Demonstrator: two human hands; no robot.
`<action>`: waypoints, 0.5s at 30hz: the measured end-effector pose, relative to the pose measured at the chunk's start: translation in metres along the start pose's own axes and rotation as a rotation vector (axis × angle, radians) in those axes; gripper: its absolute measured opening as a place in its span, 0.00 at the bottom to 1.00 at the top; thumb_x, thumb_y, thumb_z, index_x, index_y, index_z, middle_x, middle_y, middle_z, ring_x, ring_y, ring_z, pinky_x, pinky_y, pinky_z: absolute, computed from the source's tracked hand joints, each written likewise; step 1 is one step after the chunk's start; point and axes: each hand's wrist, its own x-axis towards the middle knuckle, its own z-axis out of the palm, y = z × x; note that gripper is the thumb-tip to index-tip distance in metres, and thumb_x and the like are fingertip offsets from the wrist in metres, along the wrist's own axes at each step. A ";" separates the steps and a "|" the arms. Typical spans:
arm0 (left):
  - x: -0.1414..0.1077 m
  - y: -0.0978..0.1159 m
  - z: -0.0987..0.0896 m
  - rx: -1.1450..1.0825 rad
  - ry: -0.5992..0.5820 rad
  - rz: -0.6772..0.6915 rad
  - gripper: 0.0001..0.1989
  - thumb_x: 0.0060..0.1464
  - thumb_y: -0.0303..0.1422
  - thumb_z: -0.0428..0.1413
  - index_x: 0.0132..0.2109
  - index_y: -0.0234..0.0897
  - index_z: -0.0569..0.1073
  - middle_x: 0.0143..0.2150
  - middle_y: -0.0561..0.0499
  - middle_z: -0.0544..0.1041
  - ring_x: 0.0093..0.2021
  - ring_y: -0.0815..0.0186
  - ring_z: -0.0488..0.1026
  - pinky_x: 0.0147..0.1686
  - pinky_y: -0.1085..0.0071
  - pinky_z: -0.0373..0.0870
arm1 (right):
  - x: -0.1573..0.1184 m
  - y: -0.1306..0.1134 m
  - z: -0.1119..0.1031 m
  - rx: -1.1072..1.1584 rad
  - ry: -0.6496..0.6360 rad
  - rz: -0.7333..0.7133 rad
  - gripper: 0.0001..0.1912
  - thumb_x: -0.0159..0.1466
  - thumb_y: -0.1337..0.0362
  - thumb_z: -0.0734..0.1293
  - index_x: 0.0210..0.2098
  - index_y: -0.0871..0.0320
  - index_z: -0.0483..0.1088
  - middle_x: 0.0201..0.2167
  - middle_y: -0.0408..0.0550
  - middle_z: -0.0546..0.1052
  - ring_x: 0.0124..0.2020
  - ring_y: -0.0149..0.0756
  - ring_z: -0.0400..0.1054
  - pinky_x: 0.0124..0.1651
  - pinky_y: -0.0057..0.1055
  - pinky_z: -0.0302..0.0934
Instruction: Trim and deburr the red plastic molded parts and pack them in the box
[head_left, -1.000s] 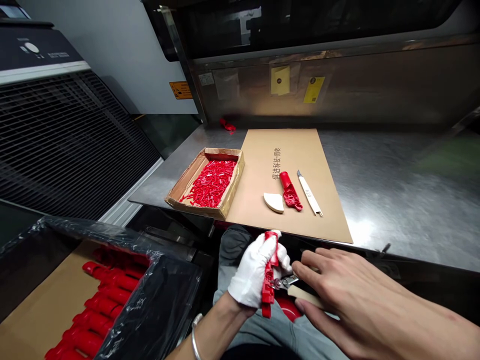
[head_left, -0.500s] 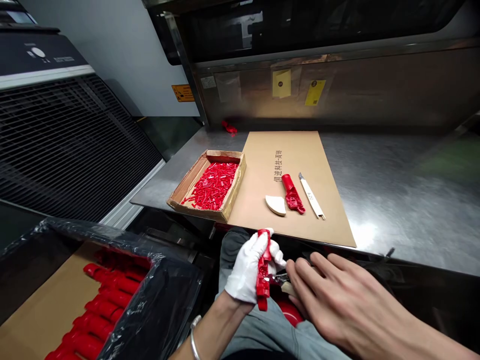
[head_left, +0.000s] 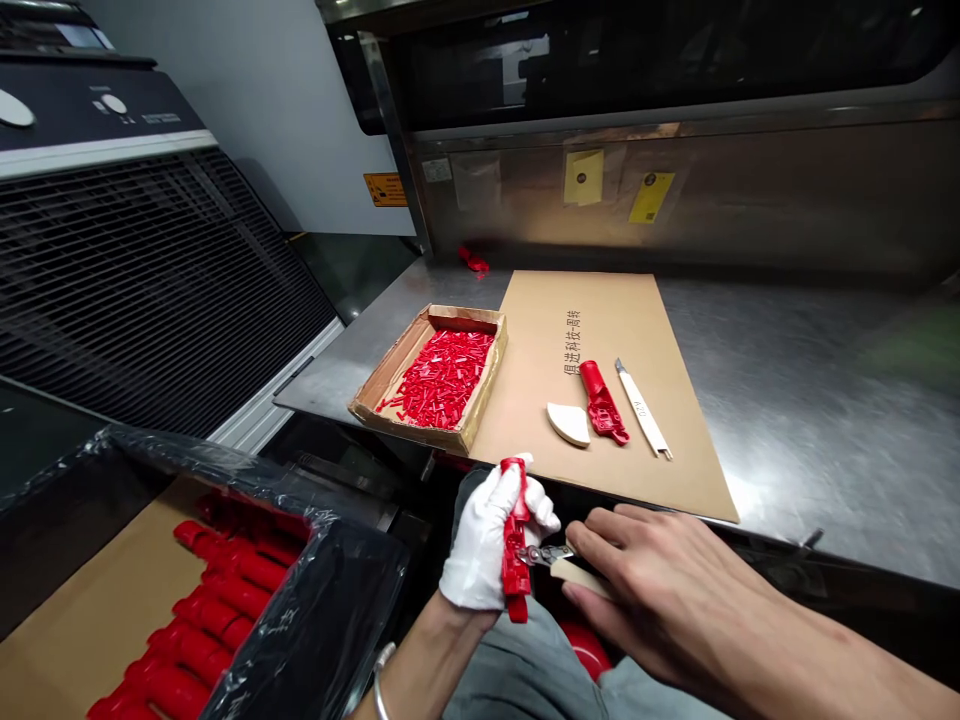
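Note:
My left hand point(head_left: 480, 535), in a white glove, is closed around a red plastic part point(head_left: 516, 560) held upright above my lap. Bare, my right hand point(head_left: 637, 570) grips a pair of cutting pliers point(head_left: 581, 578) with cream handles. The metal jaws meet the right side of the red part, below the gloved fingers; whether they are closed on it I cannot tell. Beyond my hands, a similar red part point(head_left: 602, 403) lies on a cardboard sheet point(head_left: 540, 310). Beside it are a white wedge-shaped block point(head_left: 568, 424) and a white-handled knife point(head_left: 643, 410).
A shallow cardboard box point(head_left: 469, 435) of small red pieces stands on the metal table point(head_left: 810, 400). At lower left, a black plastic-lined bin point(head_left: 337, 590) holds several red parts point(head_left: 214, 610). Another red piece point(head_left: 474, 262) lies at the table's back. A louvred machine point(head_left: 150, 290) stands left.
The view has shifted slightly, so the table things appear a little further right and lower. My right hand has turned a little, showing more of the pliers' handles. Both grips continue.

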 end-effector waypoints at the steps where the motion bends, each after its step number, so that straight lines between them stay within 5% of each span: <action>1: 0.000 0.004 -0.002 -0.012 0.025 0.044 0.16 0.52 0.37 0.64 0.44 0.34 0.70 0.24 0.57 0.67 0.25 0.72 0.66 0.30 0.73 0.66 | 0.005 -0.001 0.000 0.007 0.006 -0.005 0.12 0.72 0.56 0.55 0.35 0.54 0.61 0.30 0.42 0.66 0.24 0.35 0.60 0.26 0.34 0.46; 7: -0.007 0.029 -0.011 -0.063 0.076 0.287 0.12 0.60 0.35 0.57 0.47 0.33 0.71 0.26 0.56 0.67 0.28 0.72 0.67 0.32 0.73 0.66 | 0.037 -0.006 -0.004 0.095 0.006 -0.080 0.12 0.72 0.58 0.55 0.35 0.55 0.63 0.31 0.44 0.68 0.28 0.35 0.66 0.28 0.32 0.56; 15: -0.020 0.056 -0.017 -0.133 0.137 0.269 0.13 0.59 0.39 0.58 0.46 0.34 0.73 0.26 0.54 0.67 0.27 0.70 0.67 0.29 0.73 0.65 | 0.064 0.000 -0.035 0.265 0.069 -0.128 0.10 0.71 0.59 0.59 0.35 0.54 0.67 0.32 0.45 0.72 0.30 0.30 0.68 0.30 0.26 0.61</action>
